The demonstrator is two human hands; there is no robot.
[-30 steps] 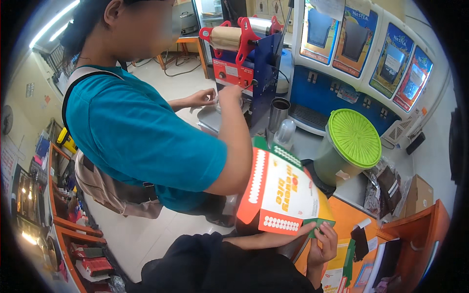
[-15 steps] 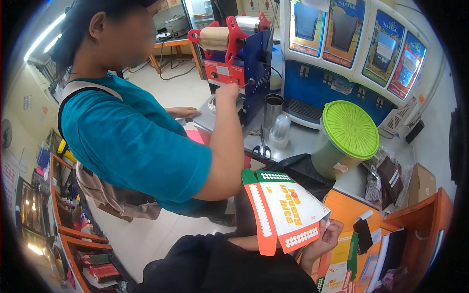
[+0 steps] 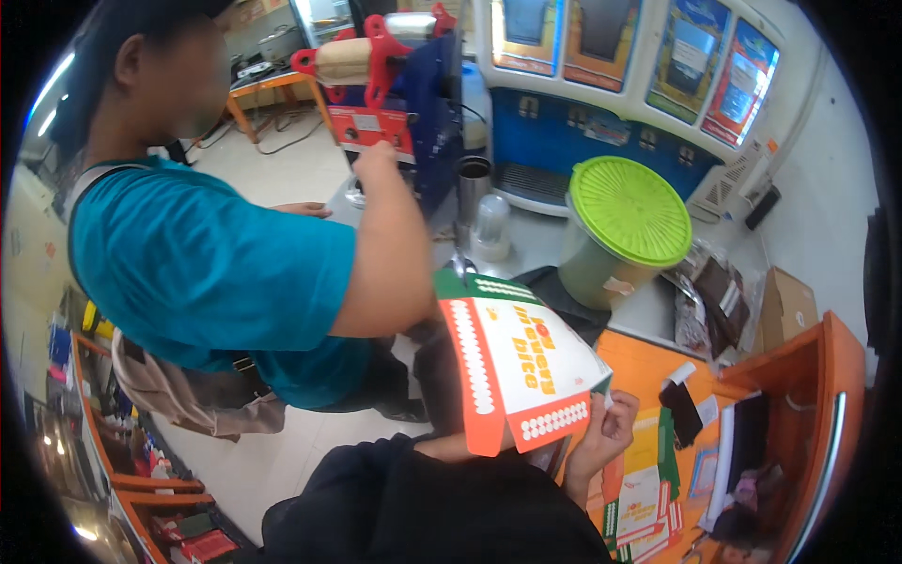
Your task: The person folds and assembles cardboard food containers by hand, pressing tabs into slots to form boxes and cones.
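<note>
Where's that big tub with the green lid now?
In the head view, the tub stands right of centre, just in front of the drink dispenser and beyond the white carton in the right hand.

Orange tabletop with printed cardboard cartons and a black object.

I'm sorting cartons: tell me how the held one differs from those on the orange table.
The held carton is raised, the right hand at its corner, while the table cartons lie on the orange table. The held carton's flaps angle away from its white panel; the table cartons look flat. The held carton shows no yellow panel here, whereas the table cartons do. Both share white, green and orange-red.
</note>
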